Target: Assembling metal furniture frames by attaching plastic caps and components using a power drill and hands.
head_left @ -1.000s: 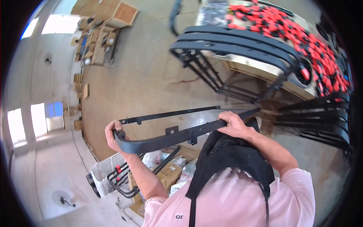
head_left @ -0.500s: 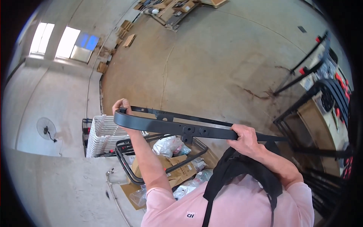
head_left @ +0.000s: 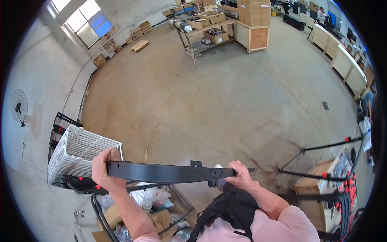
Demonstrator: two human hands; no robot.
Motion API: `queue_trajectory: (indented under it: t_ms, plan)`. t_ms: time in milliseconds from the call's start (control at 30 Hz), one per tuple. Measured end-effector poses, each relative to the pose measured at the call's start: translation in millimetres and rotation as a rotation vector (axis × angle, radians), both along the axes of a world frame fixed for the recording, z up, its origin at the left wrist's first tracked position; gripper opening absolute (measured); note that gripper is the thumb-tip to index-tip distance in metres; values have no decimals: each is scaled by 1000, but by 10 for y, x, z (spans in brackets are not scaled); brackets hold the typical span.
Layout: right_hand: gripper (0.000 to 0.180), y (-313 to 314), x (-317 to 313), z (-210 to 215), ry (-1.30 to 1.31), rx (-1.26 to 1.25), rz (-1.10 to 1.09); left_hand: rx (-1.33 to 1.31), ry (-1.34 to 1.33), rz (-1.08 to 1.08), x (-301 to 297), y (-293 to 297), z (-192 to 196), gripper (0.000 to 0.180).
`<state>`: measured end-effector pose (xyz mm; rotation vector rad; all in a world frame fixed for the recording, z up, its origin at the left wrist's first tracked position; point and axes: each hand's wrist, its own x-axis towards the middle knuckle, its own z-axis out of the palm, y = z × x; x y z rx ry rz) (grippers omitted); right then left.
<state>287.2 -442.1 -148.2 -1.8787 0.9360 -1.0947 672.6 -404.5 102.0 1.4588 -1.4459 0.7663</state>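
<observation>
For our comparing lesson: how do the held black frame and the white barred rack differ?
The black frame shows a broad, smooth band; the white barred rack shows many thin bars. The left hand and right hand hold the frame; the rack stands unheld.

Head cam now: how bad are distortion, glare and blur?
Head view: pale cabinets at right look bowed by the fisheye; head view: upper-left window partly blown out white; head view: black frame, left hand and right hand look fairly sharp.

Rack (head_left: 93, 141) left of held frame (head_left: 161, 173)
</observation>
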Motion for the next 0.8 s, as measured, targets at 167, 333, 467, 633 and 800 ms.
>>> queue_trajectory:
  t_ms: [167,333,467,633,800]
  plan:
    - [26,-1461,765,36,55,93,122,13,11,97,541,-1072,249,13]
    - [32,-2926,1646,456,96,-62,364,-15,54,300,1220,-1928,503,18]
    - [50,-4008,2118,347,220,-53,327,-53,10,388,1892,-2789,501,20]
    - [50,-5030,1971,-1260,716,415,63,-24,-30,425,2796,-3954,423,26]
    - [30,-4684,851,-2671,919,1071,-310,-2,-66,354,3717,-5539,360,24]
